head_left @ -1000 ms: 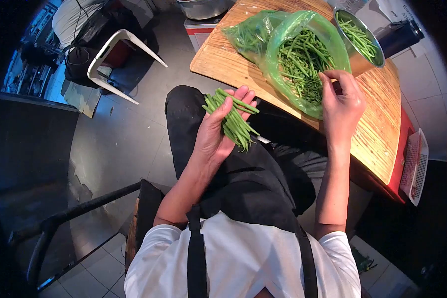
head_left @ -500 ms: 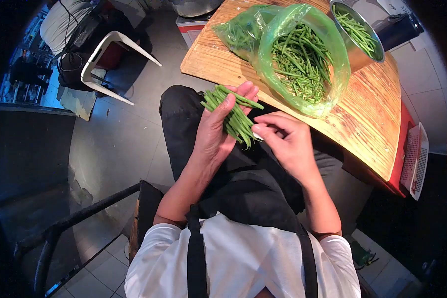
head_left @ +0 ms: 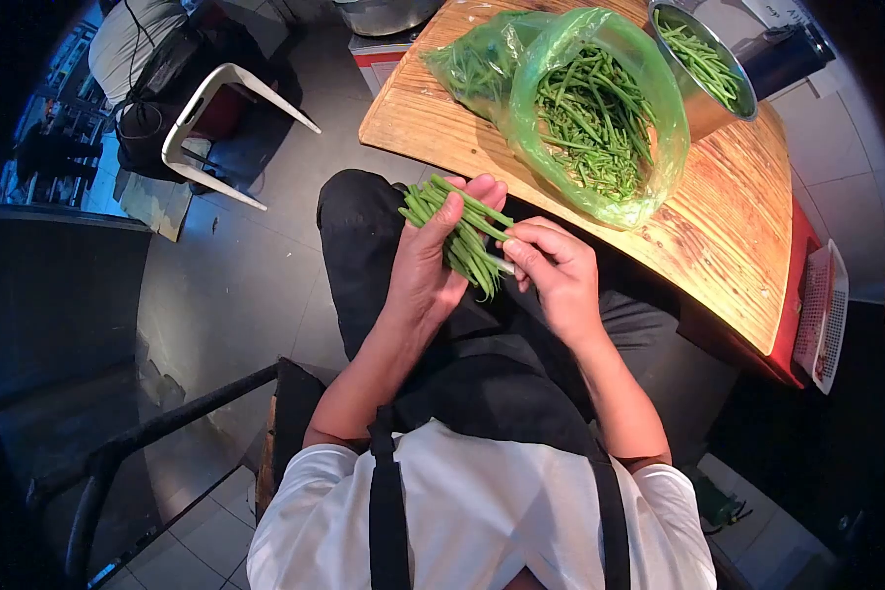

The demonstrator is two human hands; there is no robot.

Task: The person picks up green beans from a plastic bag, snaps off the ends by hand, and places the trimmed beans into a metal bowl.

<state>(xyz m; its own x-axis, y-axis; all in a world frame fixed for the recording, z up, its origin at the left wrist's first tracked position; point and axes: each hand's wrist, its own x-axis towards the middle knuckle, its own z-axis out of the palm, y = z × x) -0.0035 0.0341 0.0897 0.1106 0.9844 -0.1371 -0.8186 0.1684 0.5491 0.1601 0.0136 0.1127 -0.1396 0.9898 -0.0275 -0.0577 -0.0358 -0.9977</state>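
Observation:
A bundle of green beans [head_left: 470, 258] lies across my left hand [head_left: 431, 246], with the thumb closed over it and the fingers behind. The beans slant down to the right, their ends sticking out toward my right hand [head_left: 553, 264]. My right hand's fingers are pinched together at the bean ends. A small pale, blade-like piece [head_left: 502, 265] shows at its fingertips, mostly hidden by the hand. Both hands are above my lap, in front of the table edge.
On the wooden table [head_left: 728, 226] stands an open green plastic bag [head_left: 671, 147] with many cut beans [head_left: 600, 123] inside. Behind it is a metal pot [head_left: 723, 123] holding more beans. A white basket [head_left: 824, 315] is at the right. A white chair [head_left: 192, 118] and a person [head_left: 133, 49] are at left.
My right hand has moved slightly left and up, its fingertips now against the bean ends. The bean bundle has shifted a little in my left hand.

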